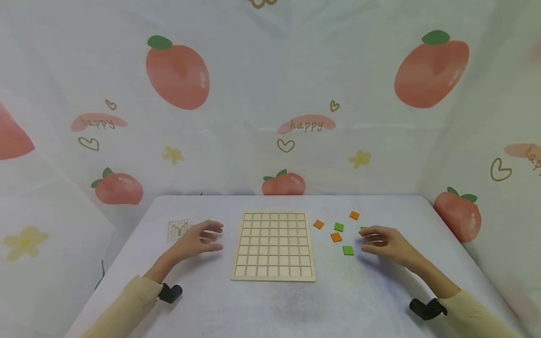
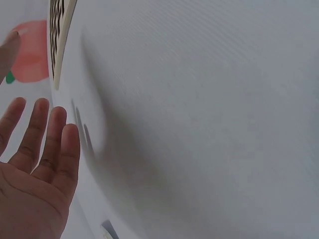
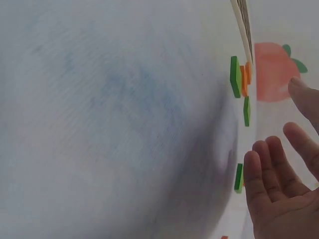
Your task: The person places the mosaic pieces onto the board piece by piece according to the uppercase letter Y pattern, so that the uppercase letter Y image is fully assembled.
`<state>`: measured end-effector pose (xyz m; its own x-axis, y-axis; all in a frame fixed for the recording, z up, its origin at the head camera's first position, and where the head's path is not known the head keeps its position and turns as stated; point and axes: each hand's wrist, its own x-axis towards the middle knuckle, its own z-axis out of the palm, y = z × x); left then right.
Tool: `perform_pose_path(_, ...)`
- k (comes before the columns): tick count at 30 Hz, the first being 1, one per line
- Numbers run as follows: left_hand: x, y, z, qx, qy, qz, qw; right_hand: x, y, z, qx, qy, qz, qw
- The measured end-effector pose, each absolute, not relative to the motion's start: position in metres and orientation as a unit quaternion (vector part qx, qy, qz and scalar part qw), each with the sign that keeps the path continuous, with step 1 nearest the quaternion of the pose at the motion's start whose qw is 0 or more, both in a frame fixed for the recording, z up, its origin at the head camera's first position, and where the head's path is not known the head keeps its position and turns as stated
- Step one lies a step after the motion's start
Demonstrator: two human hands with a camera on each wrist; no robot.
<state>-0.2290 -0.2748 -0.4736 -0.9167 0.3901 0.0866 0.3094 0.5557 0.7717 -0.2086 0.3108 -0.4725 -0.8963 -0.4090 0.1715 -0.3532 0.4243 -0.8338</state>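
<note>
the left hand point(image 1: 196, 241) and right hand point(image 1: 386, 243) point toward each other, well apart, fingers point(image 2: 52, 144) relaxed, probably raised; sleeved forearms point(image 1: 122, 307) behind them.

Dim, softly shadowed wrist views

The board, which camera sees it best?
The head view: the whole board shows there, every square in sight. The left wrist view has only a slanted piece at the top left, and the right wrist view just a thin sliver at the top right.
</note>
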Motion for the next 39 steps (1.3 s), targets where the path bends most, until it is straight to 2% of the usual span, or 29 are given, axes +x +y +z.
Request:
perform_pose_path(17, -0.244, -0.244, -0.476, 0.193, 0.895, 0.397, 0.058, -0.213, 0.287, -0.48, -0.223, 0.828, -0.511, 0.061)
perform_pose_path(39, -0.249, -0.23, -0.48, 0.223, 0.905, 0.359, 0.056, -0.217, 0.279, -0.489, -0.226, 0.859, -0.456, 0.052)
